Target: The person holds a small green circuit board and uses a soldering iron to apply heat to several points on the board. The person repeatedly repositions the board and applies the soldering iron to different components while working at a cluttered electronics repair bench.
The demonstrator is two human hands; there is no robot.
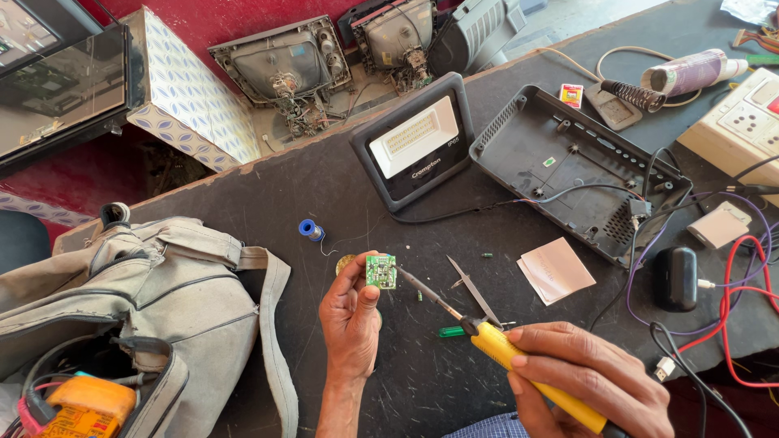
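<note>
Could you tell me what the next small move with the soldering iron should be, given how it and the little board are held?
Probably ease the soldering iron in the right hand slightly left, so its tip meets the small green circuit board. The left hand pinches that board upright, and the tip sits just beside its right edge, apparently not touching.

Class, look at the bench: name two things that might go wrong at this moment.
1. The soldering iron tip sits right beside the small green circuit board pinched in the left hand; fingertips may get burned.
2. The right hand works near loose red wires, which could snag.
</note>
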